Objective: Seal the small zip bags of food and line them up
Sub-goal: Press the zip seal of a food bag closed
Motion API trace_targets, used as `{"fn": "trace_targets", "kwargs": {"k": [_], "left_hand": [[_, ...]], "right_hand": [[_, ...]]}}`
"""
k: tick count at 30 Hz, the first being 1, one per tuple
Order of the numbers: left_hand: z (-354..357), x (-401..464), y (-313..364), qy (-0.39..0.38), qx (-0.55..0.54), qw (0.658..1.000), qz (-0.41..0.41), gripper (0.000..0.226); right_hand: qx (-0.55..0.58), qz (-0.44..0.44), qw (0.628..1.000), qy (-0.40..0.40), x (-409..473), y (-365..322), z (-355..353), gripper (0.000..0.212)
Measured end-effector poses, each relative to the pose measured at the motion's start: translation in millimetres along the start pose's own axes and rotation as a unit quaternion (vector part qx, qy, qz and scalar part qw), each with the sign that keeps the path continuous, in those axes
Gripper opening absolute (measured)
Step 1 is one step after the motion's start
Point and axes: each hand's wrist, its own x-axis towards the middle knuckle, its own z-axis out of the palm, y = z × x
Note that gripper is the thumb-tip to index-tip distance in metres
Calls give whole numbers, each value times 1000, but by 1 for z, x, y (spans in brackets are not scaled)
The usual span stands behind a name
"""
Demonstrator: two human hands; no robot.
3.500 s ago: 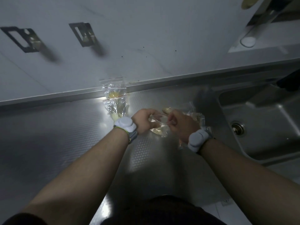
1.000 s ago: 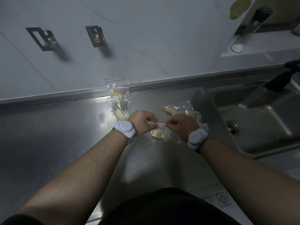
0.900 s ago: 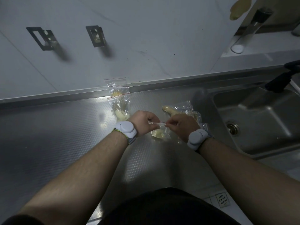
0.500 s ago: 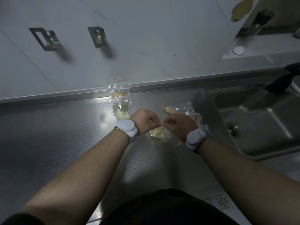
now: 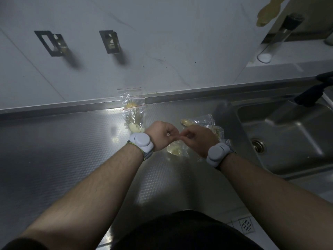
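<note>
Stainless steel, dimpled and dimly lit, makes up the table (image 5: pixel 59 156) that fills the lower part of the view, with a pale wall panel (image 5: pixel 162 42) rising behind it and a steel sink (image 5: pixel 288 139) sunk in at the right, its drain (image 5: pixel 258 144) near the inner edge. Two metal brackets (image 5: pixel 110 41) are fixed to the wall panel at upper left. Both forearms reach in from the bottom edge, each with a grey wrist device (image 5: pixel 142 141) strapped on. The left hand (image 5: pixel 160 135) and the right hand (image 5: pixel 198 139) meet above the middle of the table, knuckles up, fingers (image 5: pixel 183 135) curled in so that the tips of both hands come together at one spot. Between them they pinch the top edge of a small clear zip bag (image 5: pixel 175 150), which hangs below the hands with pale yellow food in its bottom, low over the table; whether it touches the surface is hard to tell in this light. Behind the left hand a sealed bag (image 5: pixel 133 114) with a red strip lies against the raised back edge of the table. Behind the right hand, near the sink, more clear bags (image 5: pixel 203 121) with yellowish food lie bunched together.
</note>
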Motion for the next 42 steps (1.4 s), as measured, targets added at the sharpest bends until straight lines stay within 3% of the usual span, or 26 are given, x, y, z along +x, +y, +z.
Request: {"fn": "trace_targets", "kwargs": {"k": [8, 15, 22, 29, 36, 42], "left_hand": [[4, -4, 1, -12, 34, 999, -36, 14], [17, -12, -5, 55, 35, 993, -102, 6], [17, -12, -12, 82, -28, 987, -139, 4], [8, -15, -12, 120, -77, 974, -176, 21], [1, -16, -19, 159, -120, 953, -229, 23], [-5, -20, -29, 156, -154, 952, -212, 28]], "right_hand": [[-42, 18, 999, -29, -3, -2, 12, 11], [-38, 59, 997, -24, -10, 1, 20, 8], [-19, 73, 997, -19, -10, 4, 17, 12], [-6, 74, 997, -10, -6, 4, 9, 9], [-6, 93, 996, 8, -2, 6, 9, 13], [5, 85, 996, 11, 6, -1, 6, 18]]}}
